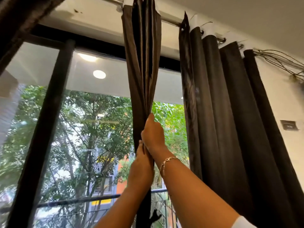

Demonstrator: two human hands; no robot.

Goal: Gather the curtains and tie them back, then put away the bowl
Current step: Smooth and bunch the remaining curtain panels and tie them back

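Large window with black metal frame (49,112), taking up the left and centre of the view; green trees and an orange-and-grey building show through the glass. Dark brown pleated fabric curtain (230,112), hanging in upright folds at the right of the window, against the white wall. Dark brown gathered curtain panel (142,63), at the centre of the window, bunched into a narrow bundle that fans out upward to the rod. Third dark brown curtain edge (16,22), blurred, at the top left corner. Silver metal curtain rod (169,22), running along the top above the window; both the gathered panel and the pleated curtain hang from it. Right grip (152,132), fingers wrapped round the gathered panel at mid-height, the upper of the two. Left grip (141,160), just below and touching the right one, closed round the same bundle. White sleeve cuff (243,222), on the right forearm, bottom right. Thin gold chain bracelet (166,161), on the right wrist. Small grey wall switch plate (289,125), on the wall at the far right.
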